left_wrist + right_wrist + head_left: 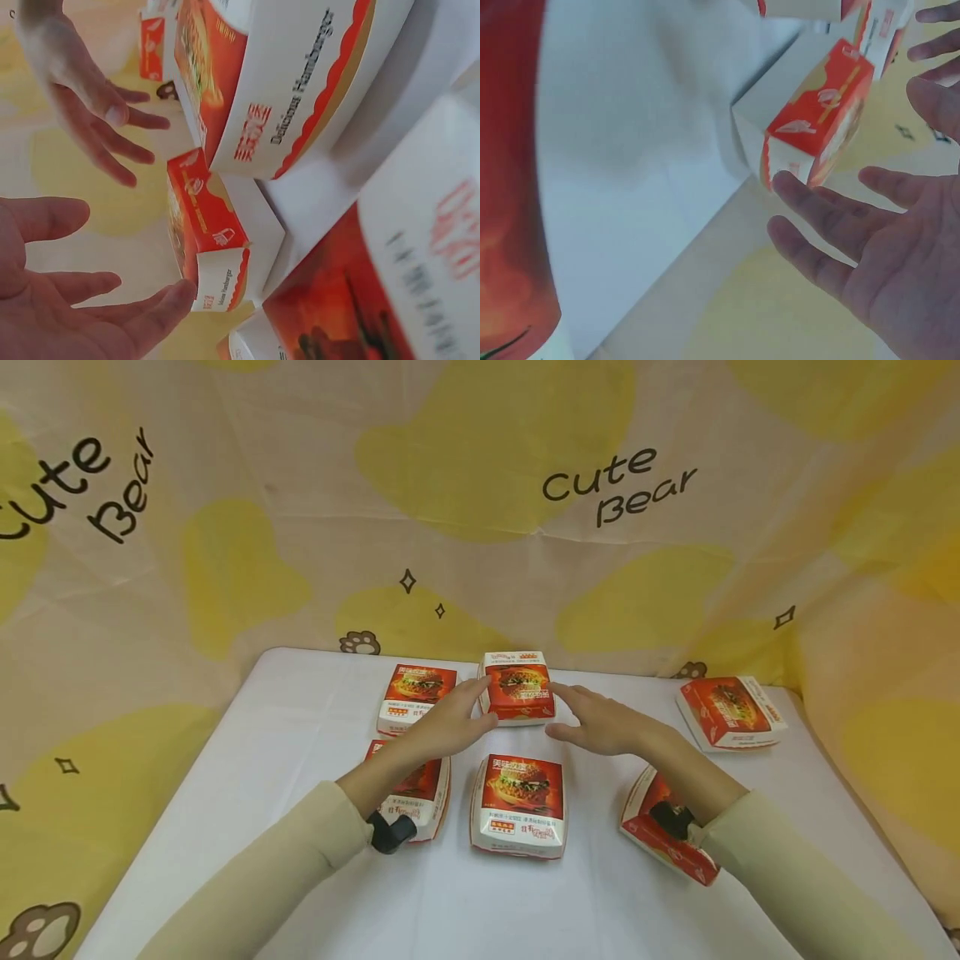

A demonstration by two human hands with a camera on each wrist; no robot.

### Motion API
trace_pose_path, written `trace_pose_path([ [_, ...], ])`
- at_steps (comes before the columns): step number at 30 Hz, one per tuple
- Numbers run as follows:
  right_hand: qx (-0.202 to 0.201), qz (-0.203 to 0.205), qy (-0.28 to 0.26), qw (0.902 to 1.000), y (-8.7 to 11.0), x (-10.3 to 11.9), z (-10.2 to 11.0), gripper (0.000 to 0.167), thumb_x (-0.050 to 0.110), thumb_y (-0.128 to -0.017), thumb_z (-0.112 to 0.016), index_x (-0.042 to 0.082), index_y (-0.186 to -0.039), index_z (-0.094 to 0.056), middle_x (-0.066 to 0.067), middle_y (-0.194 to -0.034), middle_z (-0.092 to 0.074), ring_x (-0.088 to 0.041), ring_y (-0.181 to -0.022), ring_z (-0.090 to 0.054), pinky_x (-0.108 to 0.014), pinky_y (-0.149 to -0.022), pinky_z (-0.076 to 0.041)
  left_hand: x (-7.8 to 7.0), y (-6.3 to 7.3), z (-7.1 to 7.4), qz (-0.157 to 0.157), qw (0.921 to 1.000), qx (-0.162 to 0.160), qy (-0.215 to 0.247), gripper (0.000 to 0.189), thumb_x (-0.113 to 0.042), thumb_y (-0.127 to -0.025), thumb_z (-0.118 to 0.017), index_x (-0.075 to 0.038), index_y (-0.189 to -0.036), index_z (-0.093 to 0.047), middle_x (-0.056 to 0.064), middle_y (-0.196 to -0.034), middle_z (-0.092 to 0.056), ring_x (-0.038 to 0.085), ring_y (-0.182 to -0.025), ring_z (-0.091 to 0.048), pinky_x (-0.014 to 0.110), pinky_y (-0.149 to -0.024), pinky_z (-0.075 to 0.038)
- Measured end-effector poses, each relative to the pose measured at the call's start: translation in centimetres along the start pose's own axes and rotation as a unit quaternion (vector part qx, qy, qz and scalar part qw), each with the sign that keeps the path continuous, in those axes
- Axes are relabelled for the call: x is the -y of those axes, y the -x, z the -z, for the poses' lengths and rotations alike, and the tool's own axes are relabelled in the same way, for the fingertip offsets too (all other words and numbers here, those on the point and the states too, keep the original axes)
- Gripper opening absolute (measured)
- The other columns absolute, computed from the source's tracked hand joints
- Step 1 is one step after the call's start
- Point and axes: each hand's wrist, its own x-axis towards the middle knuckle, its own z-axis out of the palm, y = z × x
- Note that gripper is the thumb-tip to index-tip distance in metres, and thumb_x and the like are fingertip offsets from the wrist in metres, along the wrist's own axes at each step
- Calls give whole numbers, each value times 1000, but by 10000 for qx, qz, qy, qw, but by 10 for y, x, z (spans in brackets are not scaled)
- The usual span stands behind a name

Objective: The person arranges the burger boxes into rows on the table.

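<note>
Over the white worktop (600, 902), I'd bring my left grip (448, 722) and right grip (606, 724), both spread empty, evenly against the rear-middle red-and-white cardboard box (517, 695).

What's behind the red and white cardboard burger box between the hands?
Pink and yellow cloth backdrop. The red and white cardboard burger box hides the far edge of the white table there.
</note>
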Motion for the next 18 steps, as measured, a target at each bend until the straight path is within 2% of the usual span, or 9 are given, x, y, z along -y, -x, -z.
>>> trace_pose_path([
  [6,-127,44,-294,9995,-14,-7,4,78,35,-100,-57,1,-157,-18,-28,-155,-30,-46,-133,-45,-61,-105,-39,3,-18,3,246,9995,135,133,67,-18,-100,-52,3,-156,-22,23,-161,-22,38,-149,-18,52,-119,-19],
  [13,-315,315,-567,9974,-24,-11,3,74,26,-99,-58,-1,-156,-19,-31,-151,-37,-48,-133,-43,-61,-106,-38,8,-32,-4,552,9975,396,187,67,-18,-100,-52,-1,-157,-21,19,-164,-16,33,-151,-11,50,-120,-16],
  [15,-333,333,-613,9970,-26,-11,3,74,25,-99,-58,-2,-156,-20,-31,-150,-38,-48,-134,-42,-61,-107,-37,8,-35,-7,566,9971,449,220,68,-18,-99,-53,-2,-157,-21,20,-164,-14,34,-151,-14,51,-117,-25],
  [18,-305,245,-671,9970,-28,-12,2,74,26,-100,-58,-3,-156,-20,-32,-150,-38,-48,-135,-40,-60,-109,-35,8,-38,-10,520,9972,516,174,68,-17,-99,-54,-3,-158,-22,22,-163,-14,36,-150,-15,52,-116,-27],
])
